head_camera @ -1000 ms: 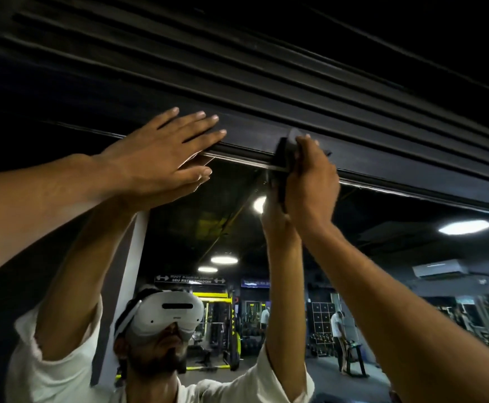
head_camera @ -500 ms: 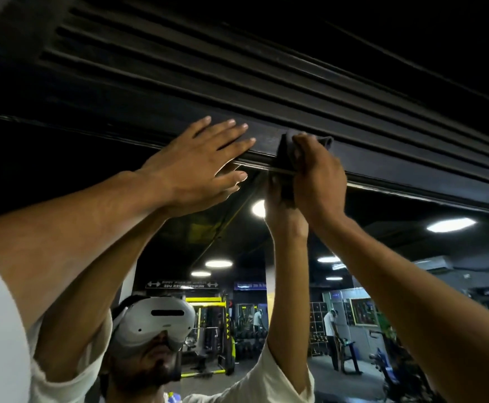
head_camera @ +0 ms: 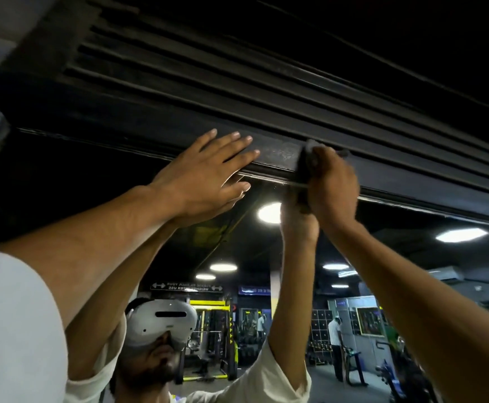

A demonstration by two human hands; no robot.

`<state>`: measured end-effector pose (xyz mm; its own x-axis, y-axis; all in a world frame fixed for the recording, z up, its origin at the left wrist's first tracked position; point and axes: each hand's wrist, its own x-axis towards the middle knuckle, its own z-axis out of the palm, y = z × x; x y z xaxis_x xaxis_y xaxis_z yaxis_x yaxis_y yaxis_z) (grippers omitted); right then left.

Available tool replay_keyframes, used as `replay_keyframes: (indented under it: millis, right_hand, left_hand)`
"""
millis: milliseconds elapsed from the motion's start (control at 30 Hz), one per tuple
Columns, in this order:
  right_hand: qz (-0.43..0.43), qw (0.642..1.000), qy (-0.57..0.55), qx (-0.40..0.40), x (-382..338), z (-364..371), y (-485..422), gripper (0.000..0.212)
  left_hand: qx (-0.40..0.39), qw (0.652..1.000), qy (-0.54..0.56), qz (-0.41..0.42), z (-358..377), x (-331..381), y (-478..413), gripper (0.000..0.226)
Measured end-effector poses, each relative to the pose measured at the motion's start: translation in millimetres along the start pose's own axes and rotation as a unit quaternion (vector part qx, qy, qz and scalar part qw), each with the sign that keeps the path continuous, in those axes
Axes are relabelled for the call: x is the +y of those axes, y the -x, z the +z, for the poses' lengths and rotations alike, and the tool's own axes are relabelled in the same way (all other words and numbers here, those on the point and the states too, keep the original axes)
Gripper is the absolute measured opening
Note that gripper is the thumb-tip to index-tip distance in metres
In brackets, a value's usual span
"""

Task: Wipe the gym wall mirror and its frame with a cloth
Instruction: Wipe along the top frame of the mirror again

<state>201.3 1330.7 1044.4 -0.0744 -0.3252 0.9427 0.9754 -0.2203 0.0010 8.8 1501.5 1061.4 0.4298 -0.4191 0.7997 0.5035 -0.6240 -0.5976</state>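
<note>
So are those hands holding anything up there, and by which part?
The right hand grips a dark cloth, bunched in its curled fingers against the mirror's top frame. The left hand holds nothing; it lies flat on the frame.

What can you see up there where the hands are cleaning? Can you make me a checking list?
Surface: mirror with a dark frame along its top.
Job's things: dark cloth, pressed on the frame's edge.
Clutter: nothing seen.
Hands: left hand flat on the frame, fingers straight; right hand grips the cloth.
Cables: nothing seen.
Surroundings: dark slatted panel above the frame; the mirror reflects ceiling lights and a yellow rack.
</note>
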Motion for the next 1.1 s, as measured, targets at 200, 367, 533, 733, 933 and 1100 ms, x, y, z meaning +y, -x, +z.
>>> replay_keyframes:
  millis: [200,367,533,733,933,1100]
  right_hand:
    - [0.047,0.995,-0.091,-0.020,-25.7,10.4,48.2,0.066]
    - [0.001,0.993,-0.096,-0.062,-42.1,-5.9,52.1,0.064]
    - [0.136,0.979,-0.152,0.004,-23.7,-0.3,45.0,0.055]
    - [0.045,0.977,-0.196,-0.063,-88.2,10.0,53.1,0.050]
    - [0.107,0.978,-0.174,0.027,-56.7,2.6,21.9,0.031]
    - [0.090,0.988,-0.125,0.032,-113.5,47.6,35.0,0.037]
  left_hand:
    - [0.003,1.000,-0.015,-0.009,1.0,2.9,0.5,0.081]
    - [0.007,0.999,-0.025,-0.021,-0.2,8.0,4.7,0.078]
    - [0.010,0.999,-0.043,-0.022,0.2,8.2,5.7,0.078]
    - [-0.011,0.999,-0.041,-0.024,-2.2,8.5,3.6,0.081]
    - [-0.042,0.997,-0.068,-0.001,-30.7,-51.0,24.0,0.089]
    - [-0.016,0.996,-0.087,-0.033,-41.0,-101.7,61.6,0.086]
